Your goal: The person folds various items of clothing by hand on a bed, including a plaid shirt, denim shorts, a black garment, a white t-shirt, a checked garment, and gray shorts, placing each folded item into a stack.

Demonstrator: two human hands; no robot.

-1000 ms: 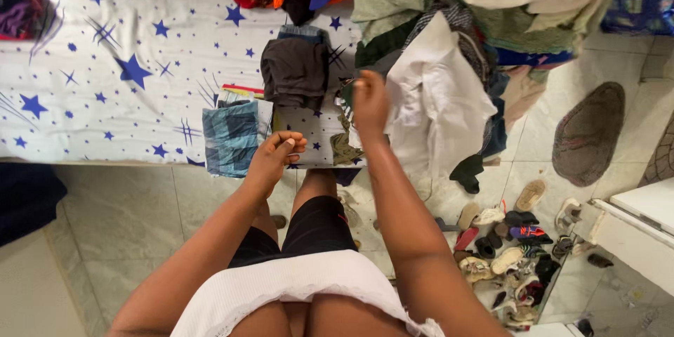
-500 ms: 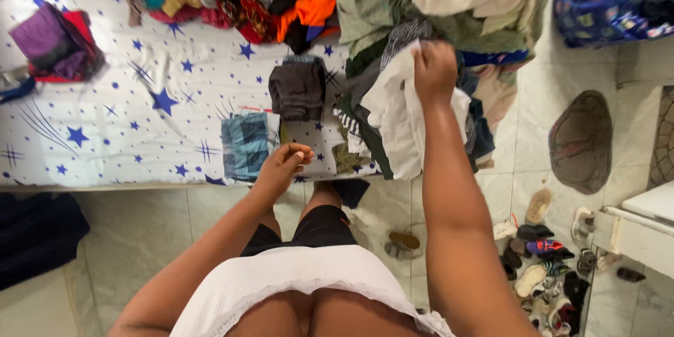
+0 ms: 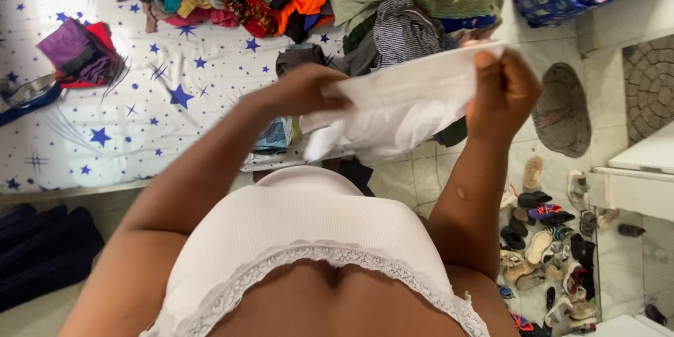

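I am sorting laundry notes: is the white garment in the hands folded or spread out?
Spread out, not folded: the white garment hangs stretched between the left hand and right hand, above the bed.

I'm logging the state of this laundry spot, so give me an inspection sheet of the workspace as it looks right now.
Surface: bed sheet, white with blue stars.
Job's things: white garment, held stretched between both hands above the bed edge.
Clutter: heap of mixed clothes along the far side; purple and red bundle; folded blue plaid piece, partly hidden.
Hands: left hand and right hand both grip the garment.
Cables: nothing seen.
Surroundings: tiled floor, round mat, pile of shoes.
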